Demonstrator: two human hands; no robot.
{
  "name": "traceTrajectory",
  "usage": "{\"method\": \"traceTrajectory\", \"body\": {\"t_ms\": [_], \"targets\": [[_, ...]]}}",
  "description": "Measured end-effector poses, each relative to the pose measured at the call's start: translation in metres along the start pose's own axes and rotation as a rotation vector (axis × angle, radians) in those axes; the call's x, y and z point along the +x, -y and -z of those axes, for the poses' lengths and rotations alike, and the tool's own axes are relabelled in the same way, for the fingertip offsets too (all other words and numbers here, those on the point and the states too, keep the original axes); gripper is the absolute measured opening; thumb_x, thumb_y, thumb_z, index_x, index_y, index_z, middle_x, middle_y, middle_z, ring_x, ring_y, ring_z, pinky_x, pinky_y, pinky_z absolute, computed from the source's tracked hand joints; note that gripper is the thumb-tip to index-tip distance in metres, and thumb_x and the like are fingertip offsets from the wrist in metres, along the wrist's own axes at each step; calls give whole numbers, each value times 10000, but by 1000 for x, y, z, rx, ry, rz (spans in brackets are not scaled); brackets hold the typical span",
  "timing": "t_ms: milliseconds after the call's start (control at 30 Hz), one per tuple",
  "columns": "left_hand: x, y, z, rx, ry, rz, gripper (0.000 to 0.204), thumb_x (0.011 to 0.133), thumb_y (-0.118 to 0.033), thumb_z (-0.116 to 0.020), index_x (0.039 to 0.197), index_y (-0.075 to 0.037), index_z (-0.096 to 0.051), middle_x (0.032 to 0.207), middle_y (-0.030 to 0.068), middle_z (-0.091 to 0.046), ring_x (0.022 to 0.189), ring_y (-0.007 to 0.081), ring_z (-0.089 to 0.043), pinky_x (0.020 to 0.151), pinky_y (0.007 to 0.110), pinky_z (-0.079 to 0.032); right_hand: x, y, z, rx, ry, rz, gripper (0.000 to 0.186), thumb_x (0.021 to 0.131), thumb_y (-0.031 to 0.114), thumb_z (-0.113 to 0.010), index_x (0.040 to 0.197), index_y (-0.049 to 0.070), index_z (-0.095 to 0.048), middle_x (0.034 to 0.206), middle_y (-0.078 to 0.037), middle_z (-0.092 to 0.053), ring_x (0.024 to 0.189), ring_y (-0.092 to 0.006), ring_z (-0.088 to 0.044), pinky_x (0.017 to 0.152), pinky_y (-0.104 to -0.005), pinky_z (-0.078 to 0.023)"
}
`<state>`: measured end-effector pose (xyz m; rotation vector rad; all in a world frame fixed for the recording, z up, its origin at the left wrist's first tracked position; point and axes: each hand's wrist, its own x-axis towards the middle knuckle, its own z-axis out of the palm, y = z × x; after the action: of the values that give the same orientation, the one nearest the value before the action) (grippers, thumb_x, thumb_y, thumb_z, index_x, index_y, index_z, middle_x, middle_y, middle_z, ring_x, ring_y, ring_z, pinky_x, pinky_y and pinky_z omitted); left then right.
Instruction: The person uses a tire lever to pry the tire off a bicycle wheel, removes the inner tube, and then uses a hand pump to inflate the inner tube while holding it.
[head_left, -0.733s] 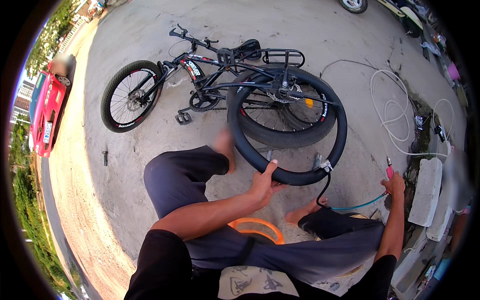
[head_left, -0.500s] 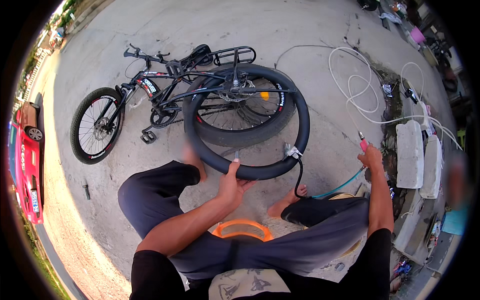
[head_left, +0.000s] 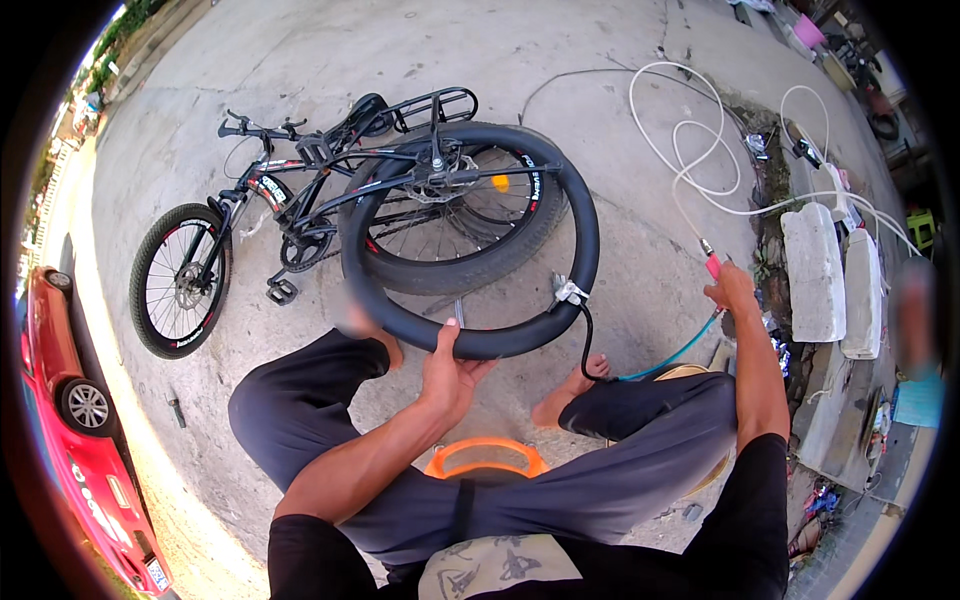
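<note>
My left hand (head_left: 450,378) grips the near side of a black inflated inner tube (head_left: 515,341), thumb on top and fingers beneath. The tube hangs as a ring over the rear wheel (head_left: 463,277) of a black bicycle (head_left: 310,178) lying on its side. On the tube's right side sits a silvery valve clip (head_left: 569,291), from which a black hose (head_left: 584,345) runs into a teal hose (head_left: 675,355). That teal hose leads to my right hand (head_left: 733,290), closed around a fitting with a pink-red end (head_left: 712,265). The fingers hide most of this fitting.
A long white hose (head_left: 690,124) coils over the concrete beyond my right hand. Pale blocks (head_left: 812,272) line the right edge. Between my legs is an orange handle (head_left: 485,447). A small dark tool (head_left: 176,412) lies left. Red cars (head_left: 85,465) stand far left.
The whole view has shifted a little, bringing more of the red cars into sight. Both hands keep their holds on the inner tube and the hose fitting.
</note>
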<state>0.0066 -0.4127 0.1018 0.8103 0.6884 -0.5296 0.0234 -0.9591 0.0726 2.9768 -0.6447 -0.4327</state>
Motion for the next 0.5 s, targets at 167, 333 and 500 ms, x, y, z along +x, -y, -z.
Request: {"method": "traceTrajectory", "body": {"t_ms": [167, 333, 500], "targets": [[-4, -1, -4, 12, 12, -3, 447, 998, -412, -541, 1113, 19, -556, 1141, 169, -664, 1041, 282, -667, 938, 438, -542, 8, -2, -3, -20, 12, 6, 491, 695, 313, -748, 974, -60, -591, 907, -262, -696, 870, -424, -689, 791, -488, -556], [-6, -2, -1, 8, 23, 14, 463, 998, -414, -536, 1124, 30, -569, 1149, 168, -657, 1047, 275, -661, 971, 445, -523, 5, 6, 2, -12, 13, 35, 556, 681, 335, -806, 1002, -59, -580, 925, -260, -695, 880, -417, -689, 802, -477, -554], [-5, -1, 1, 3, 24, 14, 465, 994, -412, -544, 1134, 31, -560, 1141, 161, -657, 1058, 277, -659, 979, 449, -518, 0, 15, 11, -42, 81, -15, 612, 666, 336, -829, 1071, -50, -581, 978, -235, -701, 950, -386, -684, 829, -463, -547]]}}
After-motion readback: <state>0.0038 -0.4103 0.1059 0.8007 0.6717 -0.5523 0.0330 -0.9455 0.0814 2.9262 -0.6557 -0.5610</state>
